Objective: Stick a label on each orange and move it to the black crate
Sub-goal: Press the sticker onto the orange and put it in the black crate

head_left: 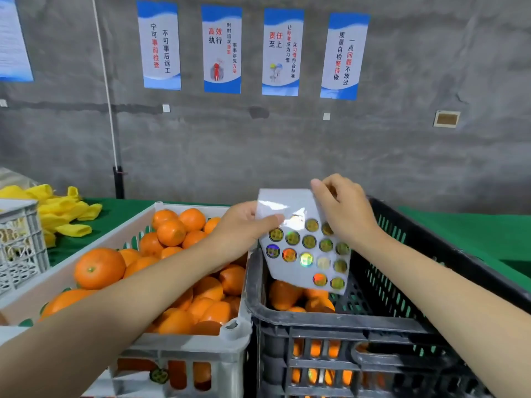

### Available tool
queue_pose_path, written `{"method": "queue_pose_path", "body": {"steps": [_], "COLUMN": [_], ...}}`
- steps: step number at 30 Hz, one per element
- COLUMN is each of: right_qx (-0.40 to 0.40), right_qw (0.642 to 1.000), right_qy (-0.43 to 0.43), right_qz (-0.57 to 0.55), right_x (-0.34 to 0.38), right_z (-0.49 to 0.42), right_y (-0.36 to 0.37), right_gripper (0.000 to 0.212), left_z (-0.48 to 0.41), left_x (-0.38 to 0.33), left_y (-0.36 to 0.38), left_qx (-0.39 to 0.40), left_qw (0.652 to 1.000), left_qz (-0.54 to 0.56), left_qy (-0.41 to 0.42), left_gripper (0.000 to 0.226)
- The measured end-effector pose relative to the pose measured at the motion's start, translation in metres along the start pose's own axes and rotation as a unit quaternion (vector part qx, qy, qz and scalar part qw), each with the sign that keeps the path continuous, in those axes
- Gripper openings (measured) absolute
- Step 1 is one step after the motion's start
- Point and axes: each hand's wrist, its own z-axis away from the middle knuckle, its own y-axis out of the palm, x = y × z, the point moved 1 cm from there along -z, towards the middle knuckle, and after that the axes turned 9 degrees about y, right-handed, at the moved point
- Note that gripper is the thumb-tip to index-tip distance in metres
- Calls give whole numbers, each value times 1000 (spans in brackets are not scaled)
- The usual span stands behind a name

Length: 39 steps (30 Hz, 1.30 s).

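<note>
A white sticker sheet (304,248) with several round holographic labels hangs above the gap between the two crates. My left hand (241,231) holds its left edge, thumb on the front. Curled over the sheet's top right corner, my right hand (344,211) has its fingertips on the sheet's right side, hiding what they pinch. The white crate (184,349) on the left is full of oranges (99,268). Only a few oranges (283,294) lie at the bottom of the black crate (402,320) on the right.
Yellow foam nets (61,214) lie on the green table (123,211) at the back left, beside a grey crate (20,245). A grey wall with posters stands behind. More green table (474,234) shows to the right of the black crate.
</note>
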Motion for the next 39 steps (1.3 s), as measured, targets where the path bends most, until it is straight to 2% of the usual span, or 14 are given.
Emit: {"method": "queue_pose_path", "body": {"steps": [2, 3, 6, 8, 11, 13, 17, 21, 24, 29, 36, 39], "right_qx": [-81, -75, 29, 86, 109, 107, 142, 178, 217, 264, 274, 260], "right_qw": [992, 990, 979, 973, 975, 977, 976, 974, 968, 959, 957, 960], "right_qy": [-44, -77, -179, -202, -193, -184, -166, -141, -119, -97, -97, -104], "right_qz": [90, 93, 91, 70, 27, 13, -7, -26, -44, -19, 1, 19], "right_x": [0, 2, 9, 15, 20, 21, 19, 17, 17, 17, 15, 15], "right_z": [1, 2, 10, 15, 17, 16, 17, 14, 15, 16, 13, 15], "right_y": [-3, -4, 1, 9, 14, 12, 10, 11, 10, 10, 7, 6], "right_gripper": [26, 23, 21, 25, 34, 30, 21, 15, 18, 21, 28, 25], "left_z": [-3, -4, -5, -5, -5, -5, -3, -3, -2, -1, 0, 0], "left_x": [1, 1, -1, -1, -2, -3, -4, -2, -1, -1, -2, -2], "left_y": [-4, -6, -10, -9, -8, -10, -10, -9, -10, -12, -10, -9], "left_qx": [-61, -80, -105, -101, -88, -72, -32, -24, -6, 6, 15, 29], "left_qw": [998, 996, 994, 994, 993, 993, 998, 998, 998, 999, 999, 999], "left_qz": [-7, -5, 22, 46, 80, 93, 47, 65, 63, 41, 46, 46], "left_qy": [33, 42, 37, 26, 15, 13, 11, 13, 4, 1, -11, -7], "left_gripper": [12, 13, 13, 19, 23, 24, 18, 15, 19, 17, 16, 17]}}
